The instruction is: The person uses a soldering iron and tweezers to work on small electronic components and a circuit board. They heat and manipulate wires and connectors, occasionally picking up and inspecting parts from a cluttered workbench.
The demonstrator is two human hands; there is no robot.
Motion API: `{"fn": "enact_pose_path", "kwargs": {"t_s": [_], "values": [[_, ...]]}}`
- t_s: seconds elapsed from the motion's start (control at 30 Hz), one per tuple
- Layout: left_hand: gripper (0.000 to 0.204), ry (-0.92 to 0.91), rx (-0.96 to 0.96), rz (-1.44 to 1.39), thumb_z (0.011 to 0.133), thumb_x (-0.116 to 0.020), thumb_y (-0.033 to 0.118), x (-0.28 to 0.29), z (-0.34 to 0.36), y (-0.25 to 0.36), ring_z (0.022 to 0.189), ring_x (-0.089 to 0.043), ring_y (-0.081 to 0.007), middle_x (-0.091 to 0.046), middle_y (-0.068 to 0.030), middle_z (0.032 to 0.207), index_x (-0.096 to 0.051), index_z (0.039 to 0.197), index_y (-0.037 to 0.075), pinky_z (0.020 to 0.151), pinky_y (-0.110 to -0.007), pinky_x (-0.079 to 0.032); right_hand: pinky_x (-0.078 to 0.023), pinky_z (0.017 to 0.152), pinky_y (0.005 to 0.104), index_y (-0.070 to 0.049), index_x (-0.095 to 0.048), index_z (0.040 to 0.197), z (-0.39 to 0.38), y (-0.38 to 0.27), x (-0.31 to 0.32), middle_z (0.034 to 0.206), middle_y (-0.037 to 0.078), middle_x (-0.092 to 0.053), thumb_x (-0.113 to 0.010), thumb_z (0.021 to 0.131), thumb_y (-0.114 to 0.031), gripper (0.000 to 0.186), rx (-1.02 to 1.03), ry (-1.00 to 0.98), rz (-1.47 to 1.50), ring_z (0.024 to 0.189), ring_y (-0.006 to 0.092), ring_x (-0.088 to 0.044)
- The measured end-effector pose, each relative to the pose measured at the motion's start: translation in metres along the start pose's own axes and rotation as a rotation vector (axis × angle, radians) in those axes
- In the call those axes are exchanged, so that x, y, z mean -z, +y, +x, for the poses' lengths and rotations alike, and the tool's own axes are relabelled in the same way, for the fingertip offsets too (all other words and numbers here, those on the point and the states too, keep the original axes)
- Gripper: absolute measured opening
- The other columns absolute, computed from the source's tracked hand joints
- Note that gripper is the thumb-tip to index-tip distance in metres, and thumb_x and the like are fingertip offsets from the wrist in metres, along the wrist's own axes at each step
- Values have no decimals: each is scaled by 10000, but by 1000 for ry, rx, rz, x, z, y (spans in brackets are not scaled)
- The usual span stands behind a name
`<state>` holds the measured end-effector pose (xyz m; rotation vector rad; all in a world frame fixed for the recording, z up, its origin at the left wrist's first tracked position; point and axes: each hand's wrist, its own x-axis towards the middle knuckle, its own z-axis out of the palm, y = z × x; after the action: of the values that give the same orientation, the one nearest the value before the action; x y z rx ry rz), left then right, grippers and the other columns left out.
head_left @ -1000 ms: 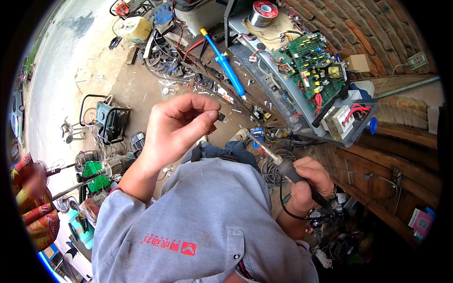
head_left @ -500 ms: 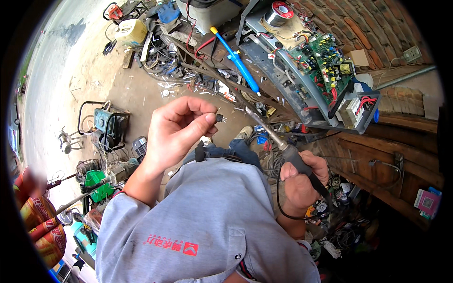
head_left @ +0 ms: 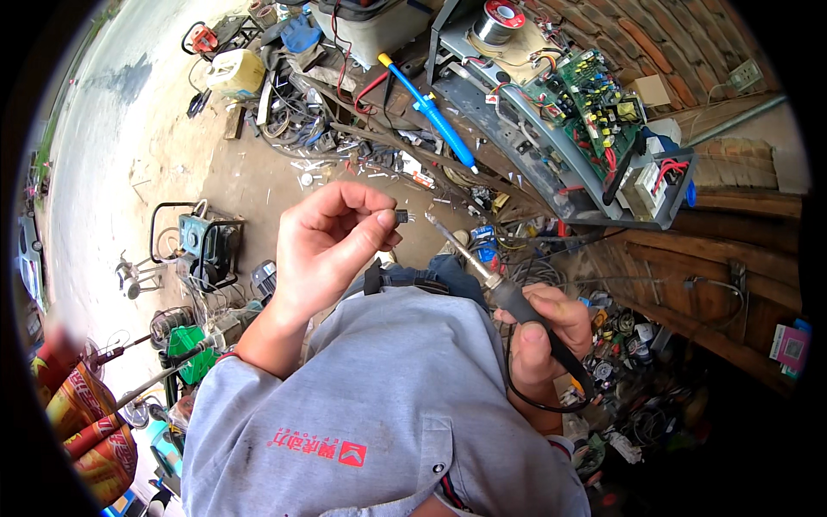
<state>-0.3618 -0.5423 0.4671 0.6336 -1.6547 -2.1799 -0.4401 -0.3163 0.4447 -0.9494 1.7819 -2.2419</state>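
Note:
Between the thumb and fingertips of my left hand [head_left: 332,246] is a small black transistor [head_left: 401,216], its thin metal legs pointing right. My right hand [head_left: 551,332] grips a soldering iron [head_left: 515,303] by its dark handle. The iron's metal shaft slants up and left, and its tip sits a short way right of the transistor's legs, apart from them. A black cord loops down from the handle beside my right wrist.
An opened metal chassis with a green circuit board [head_left: 594,99] stands at the upper right, a solder spool [head_left: 499,22] on it. Left of it lies a blue desoldering pump [head_left: 439,125]. A generator [head_left: 207,246] and yellow jug [head_left: 237,73] stand left; scrap and cables litter the floor.
The soldering iron has moved left and slightly down, so its tip is nearer the transistor's legs. My left hand has stayed nearly in place, still pinching the transistor.

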Motion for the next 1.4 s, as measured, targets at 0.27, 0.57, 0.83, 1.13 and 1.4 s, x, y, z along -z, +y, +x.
{"fn": "enact_pose_path", "kwargs": {"t_s": [0.27,0.57,0.83,1.13,1.4], "values": [[88,-19,6,10,867,-600,-28,-7,6,-3,718,-637,-147,-643,-90,823,-594,952,-46,655,-268,-526,-524,649,343,25,-517,1044,3,0,8,835,167,-644,-630,858,-111,257,35,-47,-30,724,234,-637],[85,-22,17,13,869,-598,-30,-11,10,-2,722,-634,-142,-639,-84,825,-594,952,-46,659,-264,-524,-519,672,335,22,-505,1061,5,-1,10,849,179,-635,-621,869,-112,262,-15,-36,-6,745,219,-628],[85,-41,-2,30,875,-599,-29,-11,14,-3,727,-633,-141,-639,-83,832,-592,957,-45,662,-261,-525,-513,668,329,14,-492,1040,5,3,10,823,176,-630,-608,889,-164,260,-75,82,76,716,205,-621],[81,-120,-103,75,861,-597,-62,-6,20,-5,775,-612,-145,-605,-102,900,-582,940,-52,705,-263,-516,-483,566,323,-25,-507,1029,6,9,11,772,147,-554,-593,876,-231,271,-16,123,-20,653,207,-544],[90,-155,-281,206,807,-626,-92,0,26,-4,825,-582,-143,-585,-123,965,-600,878,-44,720,-249,-491,-484,694,369,-24,-549,992,14,4,23,912,159,-573,-678,808,-114,242,70,-54,-49,777,264,-577]]}}
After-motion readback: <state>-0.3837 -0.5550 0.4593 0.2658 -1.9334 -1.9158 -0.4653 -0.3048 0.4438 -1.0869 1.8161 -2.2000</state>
